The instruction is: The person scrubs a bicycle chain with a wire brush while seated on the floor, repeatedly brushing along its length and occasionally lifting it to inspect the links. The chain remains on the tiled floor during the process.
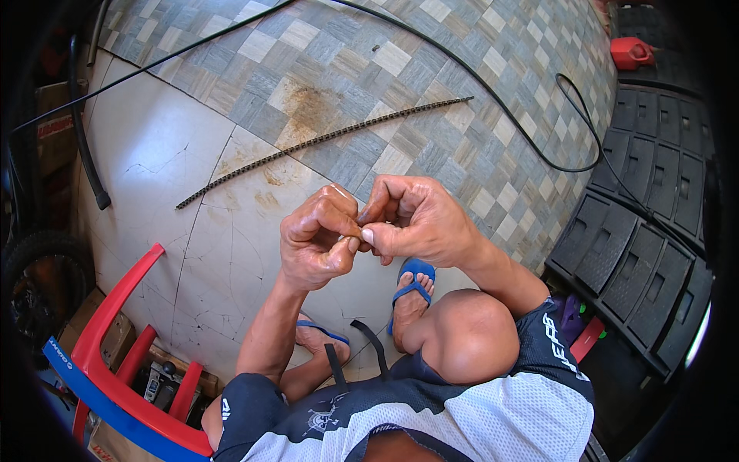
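Observation:
My left hand and my right hand meet in front of my knees, fingertips pressed together. Thumb and forefinger of each hand pinch at the same spot, and whatever sits between them is too small and covered to name. Both hands look wet or greasy. Beyond them a dark bike chain lies stretched out across the floor, slanting up to the right, and neither hand touches it.
A long black cable curves over the patterned floor. Black drawer units line the right side. A red and blue stand is at lower left, near a bike wheel. A red container sits far right. Brown stains mark the floor.

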`<state>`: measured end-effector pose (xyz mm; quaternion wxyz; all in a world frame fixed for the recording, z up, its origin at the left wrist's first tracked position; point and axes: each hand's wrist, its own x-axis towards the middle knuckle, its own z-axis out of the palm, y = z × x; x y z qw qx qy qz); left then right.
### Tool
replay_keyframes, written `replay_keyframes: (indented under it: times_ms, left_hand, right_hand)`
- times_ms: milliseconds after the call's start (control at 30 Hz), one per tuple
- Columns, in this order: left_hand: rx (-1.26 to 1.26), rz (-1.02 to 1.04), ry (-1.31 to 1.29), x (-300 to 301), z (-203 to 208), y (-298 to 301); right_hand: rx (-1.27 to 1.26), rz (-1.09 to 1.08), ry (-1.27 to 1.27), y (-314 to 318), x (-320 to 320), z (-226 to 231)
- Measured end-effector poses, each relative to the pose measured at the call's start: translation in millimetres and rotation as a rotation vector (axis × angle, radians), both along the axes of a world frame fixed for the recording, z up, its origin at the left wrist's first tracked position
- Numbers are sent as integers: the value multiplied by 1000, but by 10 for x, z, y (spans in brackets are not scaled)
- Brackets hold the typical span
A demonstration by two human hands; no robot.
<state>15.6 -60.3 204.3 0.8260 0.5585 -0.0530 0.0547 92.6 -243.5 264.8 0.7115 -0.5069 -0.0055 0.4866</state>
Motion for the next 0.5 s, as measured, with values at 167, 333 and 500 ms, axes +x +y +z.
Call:
replay_keyframes:
  times_ms: [167, 333, 500]
  left_hand:
    - [-12, 5, 9, -12, 9, -12]
    - [-11, 13, 6, -11, -4, -20]
    - [1, 25, 22, -14, -14, -25]
  right_hand:
    - [-3, 3, 6, -5, -17, -4]
    - [-17, 13, -1, 2, -22, -16]
    - [-26, 13, -15, 10, -15, -13]
